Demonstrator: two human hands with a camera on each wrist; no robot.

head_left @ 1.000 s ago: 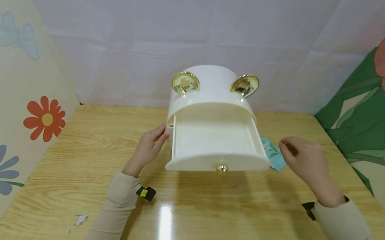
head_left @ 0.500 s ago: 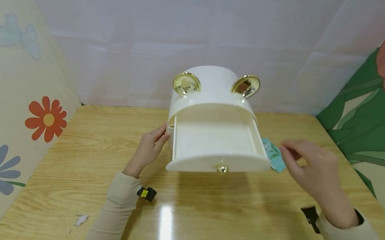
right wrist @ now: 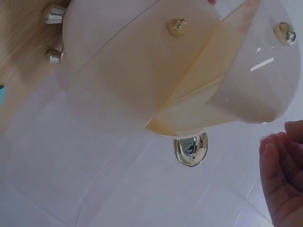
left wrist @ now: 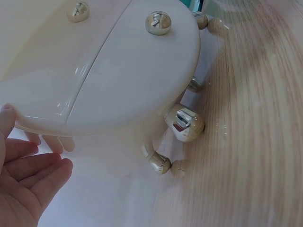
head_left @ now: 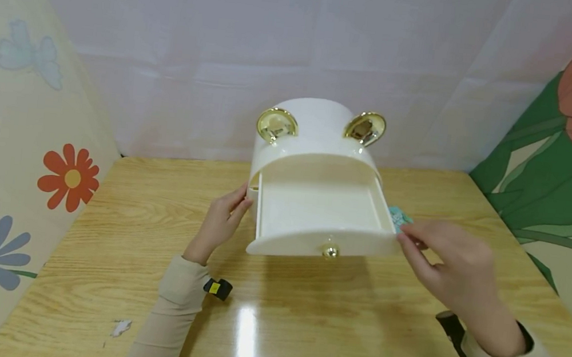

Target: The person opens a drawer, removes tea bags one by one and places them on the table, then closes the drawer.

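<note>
Right hand moved nearer drawer | wood-grain table | flowered walls

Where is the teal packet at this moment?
In the head view, the teal packet lies on the wooden table just right of the open top drawer, partly hidden by it and by the right hand.

White box in all views

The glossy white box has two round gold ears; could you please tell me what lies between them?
Only the glossy white box itself: its curved top is bare there in the head view.
</note>
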